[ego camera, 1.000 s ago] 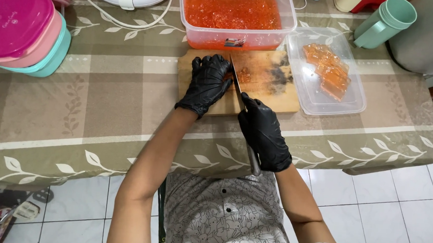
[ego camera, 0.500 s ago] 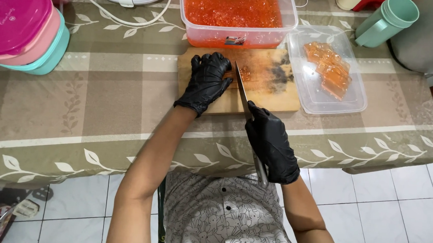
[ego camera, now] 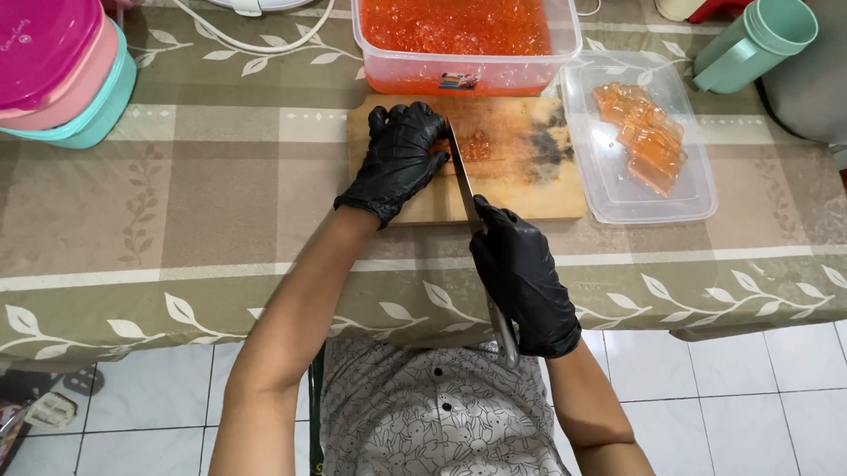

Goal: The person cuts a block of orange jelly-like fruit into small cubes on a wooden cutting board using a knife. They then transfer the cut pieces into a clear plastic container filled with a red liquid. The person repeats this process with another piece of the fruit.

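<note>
The right hand (ego camera: 524, 274), in a black glove, is closed around the handle of a knife (ego camera: 466, 187) whose blade lies across the wooden cutting board (ego camera: 535, 181). The left hand (ego camera: 399, 158), also gloved, presses flat on an orange jelly piece (ego camera: 473, 148) beside the blade; its fingers are curled, gripping nothing. The board sits near the table's front edge, with bare patterned tablecloth (ego camera: 201, 195) to its left. A tub of orange jelly (ego camera: 456, 19) touches the board's far side; a clear tray (ego camera: 645, 144) lies just right. Compared with half a second earlier, the right hand has drawn back toward the body.
</note>
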